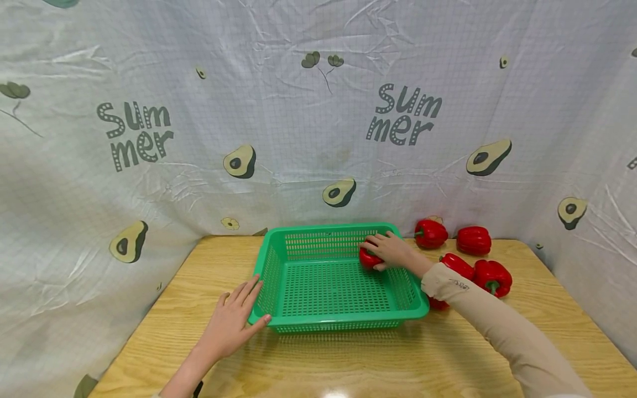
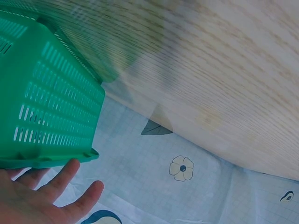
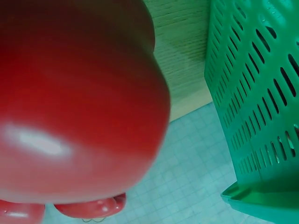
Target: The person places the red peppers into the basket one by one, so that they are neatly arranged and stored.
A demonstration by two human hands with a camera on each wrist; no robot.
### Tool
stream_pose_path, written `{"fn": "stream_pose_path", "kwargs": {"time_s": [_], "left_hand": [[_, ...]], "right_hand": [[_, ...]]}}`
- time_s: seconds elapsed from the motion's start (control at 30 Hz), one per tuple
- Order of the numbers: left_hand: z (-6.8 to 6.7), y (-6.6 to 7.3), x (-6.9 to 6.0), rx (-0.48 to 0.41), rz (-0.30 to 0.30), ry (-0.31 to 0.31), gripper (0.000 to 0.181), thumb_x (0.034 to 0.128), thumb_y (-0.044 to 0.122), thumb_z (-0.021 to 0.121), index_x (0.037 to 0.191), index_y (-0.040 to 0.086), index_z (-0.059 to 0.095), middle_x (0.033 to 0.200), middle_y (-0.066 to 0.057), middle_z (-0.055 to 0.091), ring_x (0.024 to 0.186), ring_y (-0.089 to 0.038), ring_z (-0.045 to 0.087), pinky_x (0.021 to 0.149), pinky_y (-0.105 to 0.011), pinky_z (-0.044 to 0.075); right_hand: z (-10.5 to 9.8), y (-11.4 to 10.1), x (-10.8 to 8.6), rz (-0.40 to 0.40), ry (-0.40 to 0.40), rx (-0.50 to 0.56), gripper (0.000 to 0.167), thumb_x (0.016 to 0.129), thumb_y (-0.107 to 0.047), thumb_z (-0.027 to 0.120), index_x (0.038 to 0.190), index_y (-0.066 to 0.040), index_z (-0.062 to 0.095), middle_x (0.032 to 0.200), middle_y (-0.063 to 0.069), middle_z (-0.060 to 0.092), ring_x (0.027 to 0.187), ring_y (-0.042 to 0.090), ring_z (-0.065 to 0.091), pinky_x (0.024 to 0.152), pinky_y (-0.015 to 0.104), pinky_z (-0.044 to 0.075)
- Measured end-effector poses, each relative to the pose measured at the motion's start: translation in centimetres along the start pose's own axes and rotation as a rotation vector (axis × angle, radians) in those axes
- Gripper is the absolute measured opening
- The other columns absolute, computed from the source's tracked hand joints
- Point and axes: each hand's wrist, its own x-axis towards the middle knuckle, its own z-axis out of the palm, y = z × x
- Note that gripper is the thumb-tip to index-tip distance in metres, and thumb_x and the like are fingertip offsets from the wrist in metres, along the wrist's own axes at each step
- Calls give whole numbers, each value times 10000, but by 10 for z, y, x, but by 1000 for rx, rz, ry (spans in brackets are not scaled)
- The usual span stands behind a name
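Only the head view showed my right hand (image 1: 393, 250) at work: its fingers were curled over a red pepper (image 1: 369, 258), the thumb underneath, inside the green basket (image 1: 338, 319) at its far right. Whether that pepper rested on the basket's floor I could not tell. The left wrist view gave me what the head view hid, the outer face of the left slotted wall (image 2: 51, 102), with the fingers of my left hand (image 1: 231, 320) spread, grasping nothing, at the rim. From above, my thumb reached over the rim by the near left corner. The right wrist view was largely filled by a big pepper (image 3: 84, 116) close up, the right wall's outside beside it.

The pepper in my grip was glossy deep red, partly covered by my fingers. Others like it lay on the wooden table (image 1: 184, 298), right of the basket: two far peppers (image 1: 474, 240) near the curtain (image 1: 298, 138), two nearer, and one mostly hidden by the rim and my beige sleeve (image 1: 502, 326).

The curtain read "summer" twice, in dotted grey-green letters among avocados. Dark lettering on my right cuff was too small to read.
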Motion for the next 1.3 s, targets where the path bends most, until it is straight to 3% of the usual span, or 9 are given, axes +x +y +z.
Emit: {"fn": "stream_pose_path", "kwargs": {"time_s": [0.27, 0.67, 1.1, 1.3], "left_hand": [[1, 0, -1, -6, -3, 4, 688, 824, 431, 565, 1372, 70, 356, 1447, -82, 310, 1245, -333, 398, 902, -618, 323], [1, 0, 0, -9, -2, 2, 690, 829, 436, 557, 1377, 74, 347, 1452, -78, 302, 1246, -335, 396, 903, -617, 323], [2, 0, -1, -5, 7, 13, 682, 826, 426, 565, 1370, 71, 358, 1446, -78, 313, 1243, -326, 401, 892, -612, 334], [2, 1, 0, -11, 6, 9, 682, 827, 428, 567, 1370, 71, 359, 1442, -88, 318, 1244, -326, 395, 889, -618, 330]], "right_hand": [[1, -1, 0, 20, -33, -12, 606, 810, -452, 580, 1303, -137, 424, 1251, 113, 485, 1072, 278, 504, 821, 451, 406], [-7, -1, -2, 21, -60, -13, 649, 798, -496, 568, 1329, -158, 410, 1308, 93, 468, 1119, 280, 481, 875, 504, 381], [-30, -5, -24, 38, 32, 103, 579, 835, -417, 564, 1309, -106, 446, 1282, 83, 506, 1149, 273, 480, 944, 549, 352], [-27, -5, -40, 35, 112, 92, 573, 822, -404, 583, 1300, -110, 466, 1277, 63, 522, 1141, 247, 495, 957, 543, 340]]}}
